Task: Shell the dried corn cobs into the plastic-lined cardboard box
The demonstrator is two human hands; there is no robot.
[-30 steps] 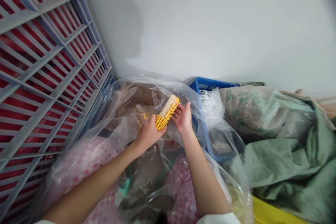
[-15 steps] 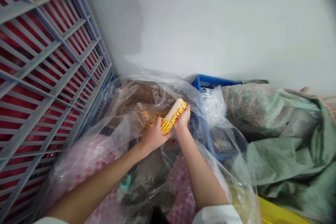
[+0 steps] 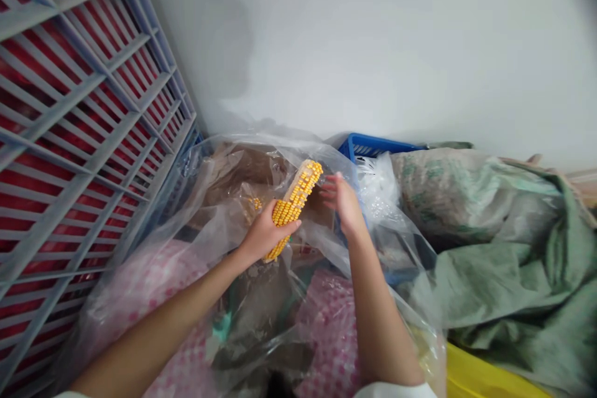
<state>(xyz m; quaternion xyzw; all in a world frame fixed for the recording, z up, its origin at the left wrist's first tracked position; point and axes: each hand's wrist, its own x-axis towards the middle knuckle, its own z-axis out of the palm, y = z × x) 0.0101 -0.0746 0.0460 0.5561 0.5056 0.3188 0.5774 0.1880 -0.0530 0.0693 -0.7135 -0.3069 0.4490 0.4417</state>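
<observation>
An ear of corn [image 3: 295, 202] slants up and to the right above a clear plastic bag [image 3: 310, 152]. Part of its far side is bare pale cob, while yellow kernels cover the rest. My left hand [image 3: 267, 230] is wrapped round its lower half. My right hand [image 3: 344, 202] is off the ear, to the right of its top end, with fingers spread and nothing in them. Loose kernels [image 3: 255, 203] lie inside the bag beyond my left hand.
A grey slatted plastic crate [image 3: 88, 165] with red behind it rises on the left. To the right are a blue basket [image 3: 382, 142], a stuffed woven sack [image 3: 466, 193], green cloth [image 3: 499, 280] and something yellow [image 3: 485, 376]. A pale wall [image 3: 373, 43] stands behind.
My right hand has let go of the corn and moved right, its fingers opening. The ear has turned in my left hand, so more of its kernel side shows.
</observation>
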